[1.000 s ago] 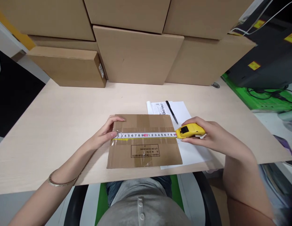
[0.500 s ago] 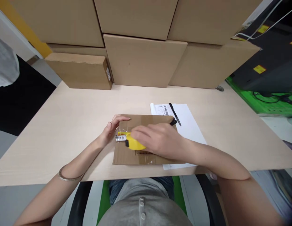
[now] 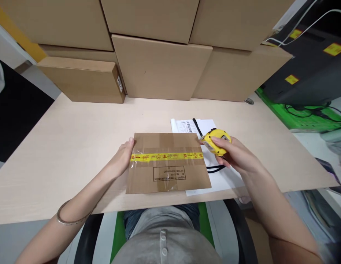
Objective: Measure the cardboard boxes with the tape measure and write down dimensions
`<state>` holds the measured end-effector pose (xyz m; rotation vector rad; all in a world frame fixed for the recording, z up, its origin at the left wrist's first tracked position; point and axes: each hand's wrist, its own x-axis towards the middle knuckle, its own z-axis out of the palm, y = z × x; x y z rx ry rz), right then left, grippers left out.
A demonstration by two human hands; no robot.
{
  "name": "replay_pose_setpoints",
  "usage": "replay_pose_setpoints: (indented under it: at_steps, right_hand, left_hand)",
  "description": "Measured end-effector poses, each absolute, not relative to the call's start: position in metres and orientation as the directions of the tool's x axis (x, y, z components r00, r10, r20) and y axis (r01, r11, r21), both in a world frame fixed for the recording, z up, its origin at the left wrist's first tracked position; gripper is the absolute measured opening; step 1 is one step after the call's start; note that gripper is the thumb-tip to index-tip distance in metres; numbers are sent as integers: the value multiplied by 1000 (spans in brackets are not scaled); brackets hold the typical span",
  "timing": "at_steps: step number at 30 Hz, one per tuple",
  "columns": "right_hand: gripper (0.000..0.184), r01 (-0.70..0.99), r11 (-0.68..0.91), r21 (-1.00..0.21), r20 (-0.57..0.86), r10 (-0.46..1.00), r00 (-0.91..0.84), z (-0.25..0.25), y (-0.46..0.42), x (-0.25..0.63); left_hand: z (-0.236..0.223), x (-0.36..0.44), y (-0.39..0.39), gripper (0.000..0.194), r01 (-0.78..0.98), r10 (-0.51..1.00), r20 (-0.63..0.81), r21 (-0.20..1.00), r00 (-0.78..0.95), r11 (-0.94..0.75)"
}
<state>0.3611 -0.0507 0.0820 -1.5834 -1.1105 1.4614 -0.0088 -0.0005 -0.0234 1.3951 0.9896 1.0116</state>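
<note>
A flat cardboard box [image 3: 170, 143] lies near the table's front edge, with yellow printed tape across its top and a framed block of print below that. My left hand [image 3: 124, 156] grips its left side, thumb at the upper corner and the other fingers mostly hidden. To the right of the box, my right hand [image 3: 236, 154] holds a yellow tape measure [image 3: 218, 141] above the paper. A black cord loop [image 3: 215, 168] hangs below the tape measure. White sheets of paper [image 3: 228, 180] lie partly under the box, with a black pen [image 3: 197, 127] on them.
Large cardboard boxes [image 3: 162, 69] are stacked along the back of the table [image 3: 63, 146], with a smaller carton [image 3: 82, 84] at the back left. On the right are dark equipment [image 3: 304, 73], a green surface [image 3: 299, 119] with cables, and a phone-like object [image 3: 328, 172].
My right hand has moved right, off the box, with the tape measure, uncovering the yellow tape and print. The blade no longer shows across the box. My left hand stays at the left side.
</note>
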Motion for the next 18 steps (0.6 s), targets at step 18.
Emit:
replay_pose_setpoints:
  at_steps: [18]
  right_hand:
    - [45, 319, 280, -905, 290, 957, -15, 106, -83, 381]
  left_hand:
    - [6, 14, 16, 74, -238, 746, 488, 873, 453, -426]
